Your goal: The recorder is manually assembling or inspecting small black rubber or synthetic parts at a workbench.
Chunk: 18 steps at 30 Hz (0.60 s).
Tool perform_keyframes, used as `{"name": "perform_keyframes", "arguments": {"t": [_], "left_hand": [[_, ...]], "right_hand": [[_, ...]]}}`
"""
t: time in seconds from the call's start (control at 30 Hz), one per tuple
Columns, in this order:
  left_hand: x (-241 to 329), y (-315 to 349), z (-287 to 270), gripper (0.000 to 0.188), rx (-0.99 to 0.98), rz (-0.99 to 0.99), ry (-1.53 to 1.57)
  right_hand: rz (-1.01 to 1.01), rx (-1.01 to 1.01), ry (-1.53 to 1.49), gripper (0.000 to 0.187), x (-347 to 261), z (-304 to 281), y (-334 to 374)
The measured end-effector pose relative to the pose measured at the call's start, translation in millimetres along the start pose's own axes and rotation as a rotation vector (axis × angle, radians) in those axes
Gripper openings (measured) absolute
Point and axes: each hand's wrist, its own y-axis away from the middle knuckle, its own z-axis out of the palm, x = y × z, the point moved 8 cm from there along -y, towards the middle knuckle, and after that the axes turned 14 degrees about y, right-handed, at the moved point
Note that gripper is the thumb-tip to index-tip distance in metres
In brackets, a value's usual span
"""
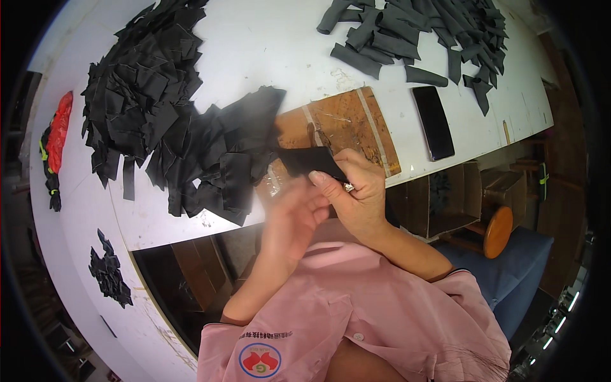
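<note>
White tabletop (pixel 267 54) runs between dark fabric piles (pixel 143 102) to its near edge (pixel 191 236), where the right grip (pixel 363 188) pinches a flat black piece (pixel 305 160), the left grip (pixel 294 210) too blurred to tell.

Black phone (pixel 433 123) — red plastic bundle (pixel 59 130), far left — round wooden stool (pixel 498 232).

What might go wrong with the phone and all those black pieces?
The phone lies near the edge of the white table, so a bump might knock it off. Front pieces of the big black pile sit near the edge too and could slide down. The black piece in the right hand might drop if that grip loosens.
</note>
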Motion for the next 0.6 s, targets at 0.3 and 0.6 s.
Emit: {"name": "perform_keyframes", "arguments": {"t": [0.3,0.6], "left_hand": [[40,47,50,0.015,-0.040,0.744,-0.800],[50,34,54,0.012,0.022,0.642,-0.799]], "right_hand": [[-0.376,0.089,0.415,0.015,-27,-8,0],[-0.633,0.102,0.633,0.017,-36,2,13]]}}
